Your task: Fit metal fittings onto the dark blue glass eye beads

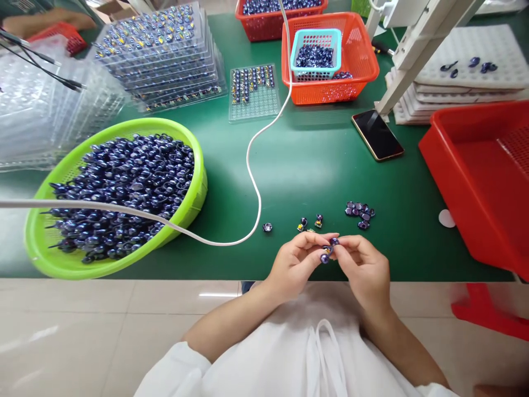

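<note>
Near the front edge of the green table, my left hand (292,266) pinches a glossy dark-blue earbud shell (325,257) with a bit of yellow showing inside. The fingers of my right hand (367,269) are closed on a small dark-blue shell piece (334,241), right against the first. Whether the two pieces are joined I cannot tell. Just beyond my fingers lie two earbud pieces (318,220) with yellow parts. A small cluster of dark-blue shell caps (360,213) lies to the right, and a single round piece (267,227) to the left.
A green basket (198,182) full of dark-blue shells stands left, with a white cable (252,160) crossing it. Behind are stacked clear trays (173,71), a part-filled tray (260,110) and an orange basket (355,82). A phone (378,135) and red bin (458,182) are right.
</note>
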`<state>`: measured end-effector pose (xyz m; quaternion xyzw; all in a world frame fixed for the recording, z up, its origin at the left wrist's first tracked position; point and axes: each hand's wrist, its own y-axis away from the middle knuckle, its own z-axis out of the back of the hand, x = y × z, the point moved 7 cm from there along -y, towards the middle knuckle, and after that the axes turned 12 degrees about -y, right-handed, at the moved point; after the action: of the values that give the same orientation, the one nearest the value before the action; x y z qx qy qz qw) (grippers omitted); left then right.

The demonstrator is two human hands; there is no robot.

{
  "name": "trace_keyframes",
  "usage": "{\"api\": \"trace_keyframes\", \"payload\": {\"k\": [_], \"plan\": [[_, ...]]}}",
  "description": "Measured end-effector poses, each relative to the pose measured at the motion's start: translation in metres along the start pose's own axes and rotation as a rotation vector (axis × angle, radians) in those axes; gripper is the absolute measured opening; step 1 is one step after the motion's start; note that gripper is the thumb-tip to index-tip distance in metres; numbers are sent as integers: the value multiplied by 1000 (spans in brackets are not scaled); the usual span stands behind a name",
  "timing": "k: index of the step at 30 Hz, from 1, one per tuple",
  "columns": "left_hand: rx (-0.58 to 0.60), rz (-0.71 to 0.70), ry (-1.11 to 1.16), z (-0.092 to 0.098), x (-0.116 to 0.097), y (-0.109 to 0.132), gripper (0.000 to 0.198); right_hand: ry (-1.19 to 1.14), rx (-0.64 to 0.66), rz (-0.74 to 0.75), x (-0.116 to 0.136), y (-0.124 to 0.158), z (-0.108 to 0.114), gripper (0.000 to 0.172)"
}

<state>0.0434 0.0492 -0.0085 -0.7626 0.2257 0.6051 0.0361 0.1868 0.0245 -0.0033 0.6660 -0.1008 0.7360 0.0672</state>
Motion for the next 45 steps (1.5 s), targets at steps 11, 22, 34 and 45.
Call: {"api": "trace_keyframes", "payload": {"k": [11,22,34,45], "plan": [[-102,122,90,23,12,0,22,445,164,478,21,-5,-19,29],[-150,233,247,25,15,-1,27,136,214,405,27,-2,-15,32],[-300,27,-11,30,9,4,16,-337,89,-49,3,0,-21,16],[-244,-357,-369,23,-19,14,23,-374,82,-67,-3,-3,-21,11]]}}
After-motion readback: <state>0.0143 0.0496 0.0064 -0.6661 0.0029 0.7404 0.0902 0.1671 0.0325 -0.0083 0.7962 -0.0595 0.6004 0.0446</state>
